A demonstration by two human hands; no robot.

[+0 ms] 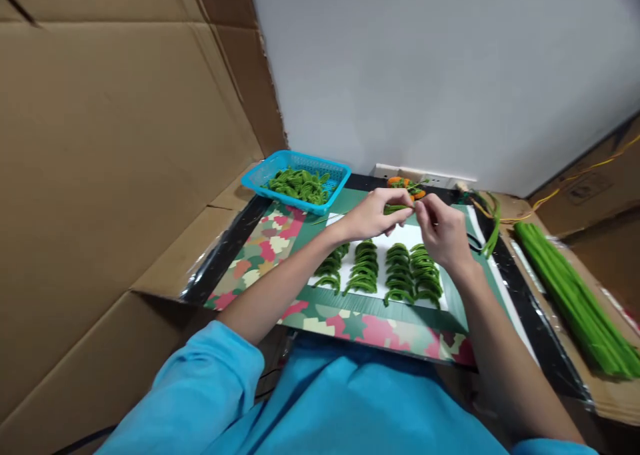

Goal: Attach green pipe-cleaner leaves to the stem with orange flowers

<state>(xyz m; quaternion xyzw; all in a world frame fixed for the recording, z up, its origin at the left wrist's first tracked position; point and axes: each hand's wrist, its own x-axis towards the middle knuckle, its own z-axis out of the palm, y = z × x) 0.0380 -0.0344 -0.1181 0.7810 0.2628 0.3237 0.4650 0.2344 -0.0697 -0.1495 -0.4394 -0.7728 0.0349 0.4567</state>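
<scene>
Hands point(371, 213) point(446, 233) close together, left pinching green strip point(395, 209), right pinched closed, its hold unclear

curved pieces point(399, 276) lie on a sheet point(381, 256) in apparently four columns, basket point(315, 208) behind left, strand bundle point(575, 298) right.

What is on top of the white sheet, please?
At least four columns of curved green pieces lie on the white sheet; parts behind the left hand, right hand and left forearm cannot be seen.
</scene>
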